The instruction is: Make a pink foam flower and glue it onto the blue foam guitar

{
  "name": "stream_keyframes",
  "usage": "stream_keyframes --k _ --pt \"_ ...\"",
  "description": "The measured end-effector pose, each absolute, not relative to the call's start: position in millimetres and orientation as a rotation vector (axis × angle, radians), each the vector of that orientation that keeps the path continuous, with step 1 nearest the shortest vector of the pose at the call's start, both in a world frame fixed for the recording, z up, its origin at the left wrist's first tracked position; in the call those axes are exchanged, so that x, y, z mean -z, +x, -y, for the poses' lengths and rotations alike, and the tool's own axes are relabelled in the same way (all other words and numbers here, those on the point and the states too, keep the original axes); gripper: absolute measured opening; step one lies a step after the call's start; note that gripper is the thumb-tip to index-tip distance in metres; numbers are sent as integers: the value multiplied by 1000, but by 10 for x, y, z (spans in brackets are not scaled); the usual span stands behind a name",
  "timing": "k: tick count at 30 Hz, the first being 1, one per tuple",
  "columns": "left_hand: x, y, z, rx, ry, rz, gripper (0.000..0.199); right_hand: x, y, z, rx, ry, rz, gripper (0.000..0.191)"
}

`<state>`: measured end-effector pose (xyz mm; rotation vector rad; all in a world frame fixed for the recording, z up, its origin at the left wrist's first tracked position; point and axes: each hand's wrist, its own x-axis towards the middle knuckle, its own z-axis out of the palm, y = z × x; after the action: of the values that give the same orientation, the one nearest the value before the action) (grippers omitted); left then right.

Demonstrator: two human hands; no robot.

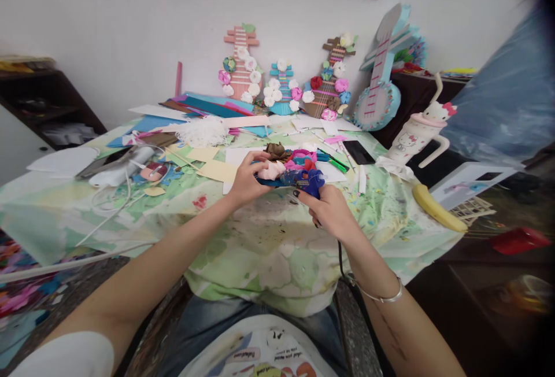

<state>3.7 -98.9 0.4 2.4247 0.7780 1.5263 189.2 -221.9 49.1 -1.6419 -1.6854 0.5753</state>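
Observation:
My left hand [248, 180] grips the left side of a small dark-blue craft piece covered with crumpled paper flowers. Among them are a pale pink flower [272, 170], a brown flower [276, 150] and brighter pink and red ones [300, 160]. Wrapped round the handle of a blue glue gun [309, 180] is my right hand [330, 210]. Its nozzle points left, close beside the pale pink flower; whether they touch cannot be made out. A dark cord [340, 257] hangs below my right hand. White paper [232, 158] lies under the craft piece.
Decorated paper instruments [241, 70] lean against the wall, with a light-blue one [378, 99] at right. A phone [358, 152], green pens [338, 163], a cup [413, 139] and a banana [439, 209] lie right. Left are a white power strip [113, 172], cables and paper scraps [217, 171].

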Motion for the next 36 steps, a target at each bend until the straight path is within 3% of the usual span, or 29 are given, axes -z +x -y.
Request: stream_keyframes --k 36 --pt "-6 20 1000 -1474 2436 -718 25 -575 1919 2378 -514 -1713 1624 38"
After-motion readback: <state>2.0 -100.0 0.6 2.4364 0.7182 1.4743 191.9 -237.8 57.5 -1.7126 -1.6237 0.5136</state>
